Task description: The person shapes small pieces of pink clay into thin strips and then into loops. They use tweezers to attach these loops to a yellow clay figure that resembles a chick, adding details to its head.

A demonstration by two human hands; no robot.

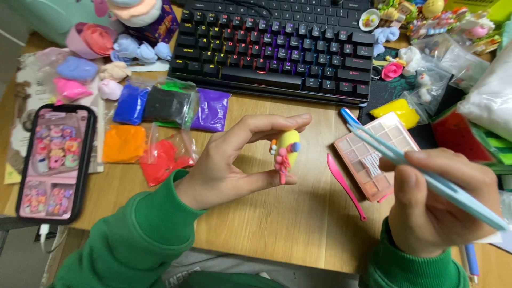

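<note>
While viewed from above, wooden desk (298, 224) spread across whole view, bare along near edge. Black mechanical keyboard (277, 48) at far centre, keys lit red and purple. Phone (53, 162) in dark case at left, flat on desk, screen showing pink pictures of small moulded figures, cable plugged at near end. Between phone and keyboard, clay in clear bags: blue (129, 104), black (165, 104), purple (210, 111), orange (124, 143), red (165, 157); red bag just beside left wrist. Loose pastel clay lumps (80, 77) at far left. Heap of clear bags and small clay pieces (432, 69) at far right, contents too cluttered to sort.

Left hand (224, 165), green sleeve, raised above desk centre, clamped on small clay figure (286, 154): forefinger on top end, thumb under bottom end. Figure upright, yellow oval body, pink strands down front, blue and orange-white bits at sides. Not touching desk.

Right hand (432, 205), green sleeve, at right, closed around pale blue modelling tool (405, 160); tool slanted, tip (346, 113) pointing up-left, near figure but apart from it. Pink palette of square pans (376, 154) flat on desk beneath tool. Yellow clay lump (397, 109) in bag just beyond palette. Pink sculpting stick (344, 184) lying on desk between figure and palette, untouched.
</note>
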